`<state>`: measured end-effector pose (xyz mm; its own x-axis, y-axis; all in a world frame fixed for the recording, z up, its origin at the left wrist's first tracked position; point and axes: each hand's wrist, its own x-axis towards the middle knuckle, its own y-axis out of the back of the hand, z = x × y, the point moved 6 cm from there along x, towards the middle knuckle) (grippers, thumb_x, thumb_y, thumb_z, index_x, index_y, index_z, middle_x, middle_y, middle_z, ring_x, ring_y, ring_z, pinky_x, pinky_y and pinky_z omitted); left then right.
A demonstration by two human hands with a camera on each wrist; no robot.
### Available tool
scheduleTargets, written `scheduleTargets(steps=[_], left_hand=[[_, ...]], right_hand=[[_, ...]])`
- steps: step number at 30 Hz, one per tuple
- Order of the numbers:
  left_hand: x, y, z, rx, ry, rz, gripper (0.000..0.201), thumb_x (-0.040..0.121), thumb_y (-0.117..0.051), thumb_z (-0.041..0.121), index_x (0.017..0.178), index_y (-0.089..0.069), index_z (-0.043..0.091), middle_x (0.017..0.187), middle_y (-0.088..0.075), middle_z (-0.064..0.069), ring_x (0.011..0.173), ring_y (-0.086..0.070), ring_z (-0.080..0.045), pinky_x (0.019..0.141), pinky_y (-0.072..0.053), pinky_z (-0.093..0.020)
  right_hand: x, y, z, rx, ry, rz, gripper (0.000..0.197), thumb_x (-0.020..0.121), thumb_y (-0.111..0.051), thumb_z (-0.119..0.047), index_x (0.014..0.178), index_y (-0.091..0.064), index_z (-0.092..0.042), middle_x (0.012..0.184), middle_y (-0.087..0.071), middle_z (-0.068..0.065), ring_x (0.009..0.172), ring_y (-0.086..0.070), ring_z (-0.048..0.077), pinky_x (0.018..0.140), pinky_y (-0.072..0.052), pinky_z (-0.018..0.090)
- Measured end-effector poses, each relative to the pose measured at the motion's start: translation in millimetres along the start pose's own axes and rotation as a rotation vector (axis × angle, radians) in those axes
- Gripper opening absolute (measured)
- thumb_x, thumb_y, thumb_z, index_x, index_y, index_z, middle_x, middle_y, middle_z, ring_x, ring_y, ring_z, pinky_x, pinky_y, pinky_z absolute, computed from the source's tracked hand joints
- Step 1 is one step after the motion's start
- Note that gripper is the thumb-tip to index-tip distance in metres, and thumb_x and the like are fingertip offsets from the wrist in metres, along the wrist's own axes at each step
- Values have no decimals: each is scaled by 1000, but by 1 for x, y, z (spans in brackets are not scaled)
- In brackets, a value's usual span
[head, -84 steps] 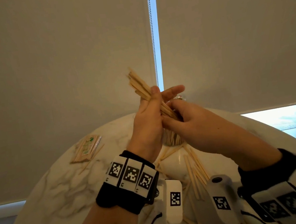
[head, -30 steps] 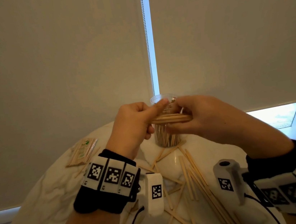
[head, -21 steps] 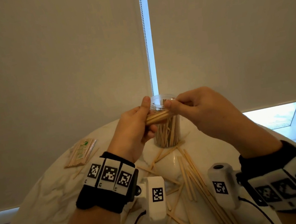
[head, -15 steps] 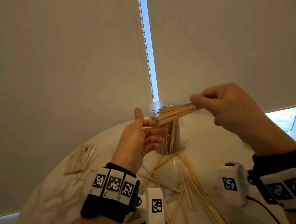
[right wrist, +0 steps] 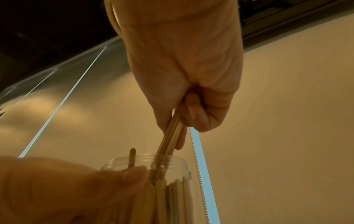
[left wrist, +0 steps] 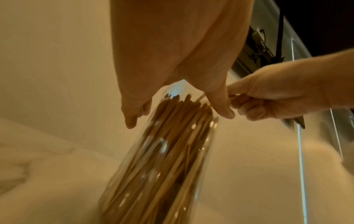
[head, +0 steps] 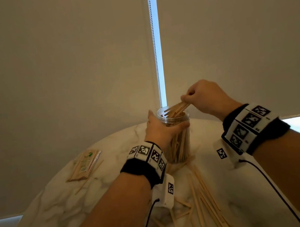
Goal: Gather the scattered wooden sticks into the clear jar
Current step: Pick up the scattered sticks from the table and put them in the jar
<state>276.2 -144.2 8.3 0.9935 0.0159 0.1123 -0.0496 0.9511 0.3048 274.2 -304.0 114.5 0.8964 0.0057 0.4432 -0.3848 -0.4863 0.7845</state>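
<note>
The clear jar stands on the marble table, packed with wooden sticks. My left hand grips the jar near its rim, thumb on the far side and fingers wrapped across the front. My right hand pinches a small bundle of sticks above the jar's mouth, their lower ends dipping inside the rim. In the right wrist view the bundle slants down from thumb and fingers into the opening. More loose sticks lie scattered on the table in front of the jar.
A wrapped packet of sticks lies at the table's left, with a single stick beside it. Roller blinds hang close behind the table, a bead chain dangling above the jar. The table's round edge curves away left and right.
My left hand let go of the bundle and took hold of the jar. My right hand tipped the bundle from level to slanting down, its ends now inside the jar's mouth.
</note>
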Motion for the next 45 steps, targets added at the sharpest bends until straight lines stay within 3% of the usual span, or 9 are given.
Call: scheduleTargets(steps=[4,8,11,19,25,31,33,38,45], left_hand=[[5,-7,-5,-62,-94,-41,90,66,-92,36,133,-34,23,113,-63,10,103,-65,-7,85,-56,-23],[7,-7,-10,-92,-103,-69,94,66,-92,36,137,-32,20,120,-64,4,108,-66,-14,95,-56,-36],[8,-7,-10,-88,-112,-67,92,67,-92,34,136,-31,20,122,-62,2,110,-65,-15,94,-56,-35],[10,-7,-12,-75,-91,-73,99,66,-92,34,139,-28,19,123,-62,1,108,-64,-16,92,-56,-35],[12,-6,-14,-48,-88,-79,98,67,-92,34,140,-28,18,125,-61,0,109,-63,-16,84,-54,-26],[16,-9,-20,-62,-92,-75,103,63,-92,41,141,-28,20,129,-58,0,115,-60,-19,97,-53,-36],[17,-9,-21,-52,-94,-72,110,54,-92,49,140,-28,24,130,-57,1,117,-59,-20,99,-53,-40],[20,-10,-24,-53,-94,-75,108,55,-92,46,138,-28,25,127,-57,1,115,-60,-21,98,-54,-43],[19,-11,-24,-51,-104,-68,112,48,-89,54,138,-28,27,128,-56,0,116,-60,-21,97,-55,-43]], right_hand=[[12,-13,-16,-209,112,-83,24,90,-67,-36,82,-74,-14,74,-67,-1,68,-59,15,55,-36,26],[26,-30,-44,-323,239,-203,31,89,-69,-40,99,-59,-12,87,-62,0,82,-56,19,69,-41,31],[37,-38,-51,-358,213,-360,38,104,-45,-37,111,-62,-3,98,-58,7,88,-54,24,75,-40,31],[43,-55,-51,-380,263,-303,35,92,-64,-41,83,-73,-9,83,-71,5,76,-64,19,63,-44,28],[39,-68,-52,-414,259,-409,39,103,-46,-42,102,-67,-10,93,-61,0,85,-55,18,79,-42,31],[43,-33,-46,-133,224,-35,25,92,-68,-34,85,-62,-10,76,-61,1,70,-55,17,63,-39,28],[41,-33,-44,-17,201,-85,29,95,-65,-35,84,-70,-8,70,-59,-3,63,-52,10,56,-36,25],[21,-61,-48,-253,158,-446,39,108,-37,-27,122,-66,-5,120,-65,5,107,-60,24,86,-45,31],[21,-57,-37,-278,133,-424,33,107,-40,-20,119,-66,-4,113,-67,12,106,-62,27,80,-44,29]])
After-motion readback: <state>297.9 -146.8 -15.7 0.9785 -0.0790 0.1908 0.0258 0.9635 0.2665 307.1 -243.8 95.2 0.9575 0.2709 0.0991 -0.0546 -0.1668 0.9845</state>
